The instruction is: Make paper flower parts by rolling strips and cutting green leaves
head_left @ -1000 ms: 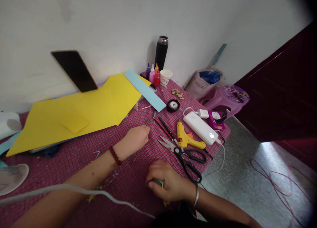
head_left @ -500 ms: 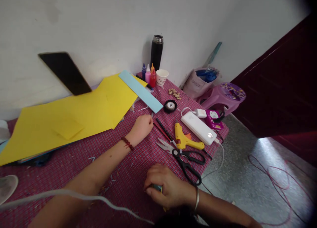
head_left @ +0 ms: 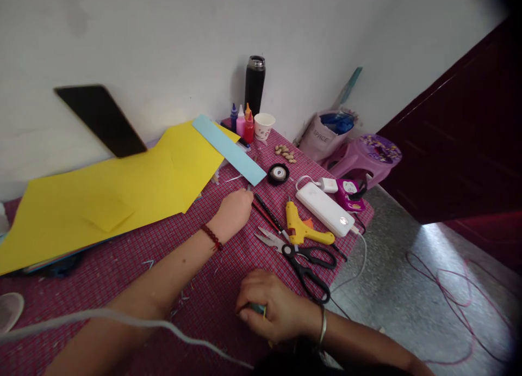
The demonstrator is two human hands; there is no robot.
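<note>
My left hand (head_left: pixel 234 210) reaches forward over the checked tablecloth, back of the hand up, with its fingers curled closed. Its fingertips are mostly hidden, beside a small greyish thing (head_left: pixel 249 188) and the upper ends of a black pen (head_left: pixel 269 211) and a thin red stick (head_left: pixel 264 215). My right hand (head_left: pixel 271 308) is closed near the front of the table around a small dark teal thing (head_left: pixel 258 308); a bit of yellow shows under the fingers, and its kind is hidden. Black-handled scissors (head_left: pixel 289 251) lie partly open between the hands. A yellow glue gun (head_left: pixel 299 228) rests just beyond them.
Yellow sheets (head_left: pixel 122 185) and a light blue strip (head_left: pixel 230 150) cover the back left. A tape roll (head_left: pixel 278 173), peanuts (head_left: pixel 285 153), paper cup (head_left: pixel 264 125), paint bottles (head_left: pixel 248 128) and flask (head_left: pixel 255 85) stand behind. A white power bank (head_left: pixel 325 208) lies right. A white cord (head_left: pixel 134 321) crosses in front.
My left hand has turned slightly and its fingers have edged to the small greyish thing by the pens. My right hand keeps its hold. The view has shifted a little.
</note>
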